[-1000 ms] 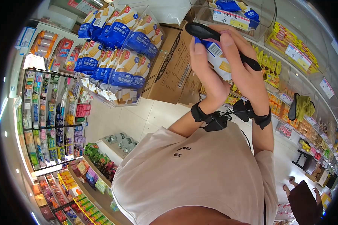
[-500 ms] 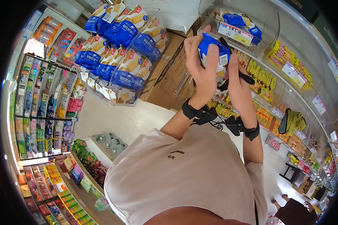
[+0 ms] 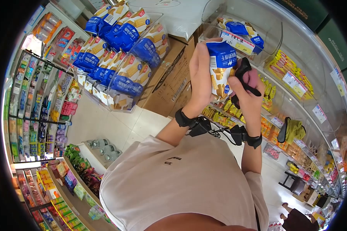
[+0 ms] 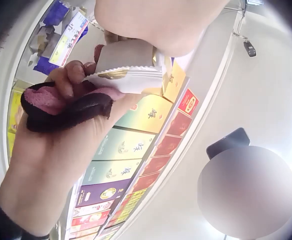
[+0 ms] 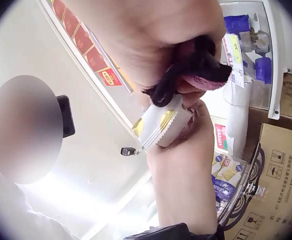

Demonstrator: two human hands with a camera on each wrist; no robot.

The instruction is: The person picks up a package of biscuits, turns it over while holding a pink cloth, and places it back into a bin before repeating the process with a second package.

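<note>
My left hand (image 3: 200, 79) grips a blue, white and gold biscuit packet (image 3: 221, 61) from its left side. The packet stands with its blue end up and its printed front in sight of the head view. My right hand (image 3: 251, 102) holds a folded pink cloth with black edging (image 3: 250, 77), its thumb against the packet's right lower side. In the left wrist view the cloth (image 4: 46, 102) lies bunched in the right hand, beside the packet's white crimped end (image 4: 128, 75). The right wrist view has that crimped end (image 5: 161, 120) between both hands.
A clear bin (image 3: 104, 102) of similar biscuit packets stands left, by a cardboard box (image 3: 169, 84). Clear shelf bins with price tags (image 3: 295, 82) run along the right; a green cloth (image 3: 295, 131) hangs there. Another person (image 3: 297, 221) is far off at lower right.
The packet has been turned, so its printed front now shows where hands covered much of it. My right hand with the cloth has shifted to its right side.
</note>
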